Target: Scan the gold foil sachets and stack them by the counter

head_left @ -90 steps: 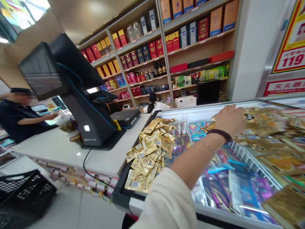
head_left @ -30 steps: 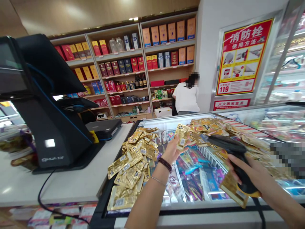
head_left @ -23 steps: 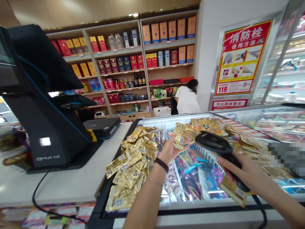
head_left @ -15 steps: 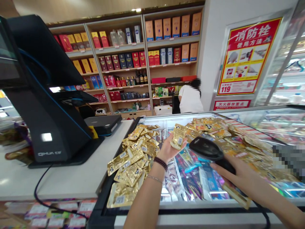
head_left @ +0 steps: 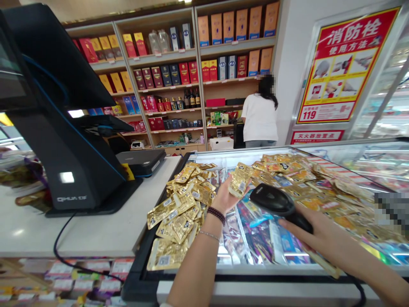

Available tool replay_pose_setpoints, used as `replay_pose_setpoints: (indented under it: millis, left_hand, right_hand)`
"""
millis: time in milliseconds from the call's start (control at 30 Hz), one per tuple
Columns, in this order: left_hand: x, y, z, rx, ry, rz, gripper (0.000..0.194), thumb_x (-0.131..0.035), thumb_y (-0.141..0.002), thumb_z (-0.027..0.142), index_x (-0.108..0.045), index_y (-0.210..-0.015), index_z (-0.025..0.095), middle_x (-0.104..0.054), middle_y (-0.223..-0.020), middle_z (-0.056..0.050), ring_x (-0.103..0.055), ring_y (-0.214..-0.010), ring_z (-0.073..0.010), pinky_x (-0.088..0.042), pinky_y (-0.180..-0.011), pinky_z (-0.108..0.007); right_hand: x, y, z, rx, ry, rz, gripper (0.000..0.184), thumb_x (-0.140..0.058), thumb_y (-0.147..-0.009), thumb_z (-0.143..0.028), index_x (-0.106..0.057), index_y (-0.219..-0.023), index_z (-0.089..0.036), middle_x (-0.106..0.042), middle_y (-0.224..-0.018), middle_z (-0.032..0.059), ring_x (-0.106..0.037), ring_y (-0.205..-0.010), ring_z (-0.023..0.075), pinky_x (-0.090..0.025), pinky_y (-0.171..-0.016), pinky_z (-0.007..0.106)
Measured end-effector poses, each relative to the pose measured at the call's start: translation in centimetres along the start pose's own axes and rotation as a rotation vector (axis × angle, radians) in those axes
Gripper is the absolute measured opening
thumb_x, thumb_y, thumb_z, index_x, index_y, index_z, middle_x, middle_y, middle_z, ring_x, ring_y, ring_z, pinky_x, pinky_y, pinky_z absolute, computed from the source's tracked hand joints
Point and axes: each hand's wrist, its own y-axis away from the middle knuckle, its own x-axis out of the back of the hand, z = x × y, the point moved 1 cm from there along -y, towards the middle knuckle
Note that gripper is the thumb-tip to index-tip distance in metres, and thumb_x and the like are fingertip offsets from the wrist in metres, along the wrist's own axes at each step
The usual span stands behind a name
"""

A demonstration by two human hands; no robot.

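In the head view, the left hand [head_left: 222, 200] lies palm-up, fingers cradling one gold foil sachet [head_left: 239, 181]; the right hand [head_left: 306, 226] has its fingers wrapped round a black handheld barcode scanner [head_left: 271, 200]; loose heaps of gold foil sachets [head_left: 175, 217] remain along the left and far edges of the glass-topped chest freezer [head_left: 255, 269].

Checkout counter [head_left: 79, 234] at left of frame, POS terminal [head_left: 64, 128] standing on it. Chest freezer [head_left: 255, 269] just right of the counter, foil sachets [head_left: 174, 217] heaped on its glass top at both left and right. Behind both, wall shelving [head_left: 166, 76], a person [head_left: 259, 115] standing before it. Fire-hydrant poster [head_left: 343, 64] on the wall, upper right.
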Motion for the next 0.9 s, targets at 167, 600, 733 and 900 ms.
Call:
replay_pose_setpoints:
  millis: [167,600,733,900]
  left_hand:
    - [-0.5,0.5,0.5,-0.005,0.02,0.015,0.04,-0.042,-0.098,0.04,-0.064,-0.117,0.013,-0.069,-0.119,-0.013,-0.065,-0.113,-0.0229,-0.056,-0.093,-0.033]
    - [-0.6,0.8,0.6,-0.044,0.049,-0.052,0.037,-0.043,-0.097,0.039,-0.065,-0.116,0.016,-0.071,-0.114,-0.01,-0.069,-0.106,-0.0203,-0.057,-0.09,-0.033]
    - [-0.8,0.7,0.5,-0.061,-0.006,-0.026,0.035,-0.05,-0.093,0.042,-0.066,-0.111,0.016,-0.071,-0.114,-0.01,-0.068,-0.106,-0.0212,-0.057,-0.089,-0.032]
    - [-0.6,0.7,1.1,-0.207,-0.21,0.145,0.021,-0.066,-0.082,0.03,-0.069,-0.095,0.013,-0.073,-0.098,-0.011,-0.069,-0.099,-0.0235,-0.056,-0.089,-0.033]
  right_hand:
    - [0.0,0.3,-0.2,-0.008,-0.001,-0.005,0.045,-0.043,-0.081,-0.062,-0.06,-0.086,-0.021,-0.065,-0.061,0.0056,-0.061,-0.06,0.0262,-0.045,-0.059,0.035]
    - [0.2,0.7,-0.4,-0.084,0.003,-0.022,0.047,-0.037,-0.076,-0.069,-0.051,-0.073,-0.025,-0.064,-0.061,0.0051,-0.059,-0.059,0.0253,-0.046,-0.061,0.037]
    - [0.3,0.5,-0.6,-0.099,-0.008,0.003,0.048,-0.037,-0.075,-0.07,-0.055,-0.076,-0.025,-0.062,-0.056,0.0036,-0.06,-0.058,0.0266,-0.047,-0.06,0.038]
    - [-0.1,0.2,2.1,-0.048,-0.108,0.011,0.044,-0.045,-0.079,-0.067,-0.062,-0.083,-0.027,-0.063,-0.057,0.0036,-0.063,-0.06,0.0284,-0.051,-0.062,0.039]
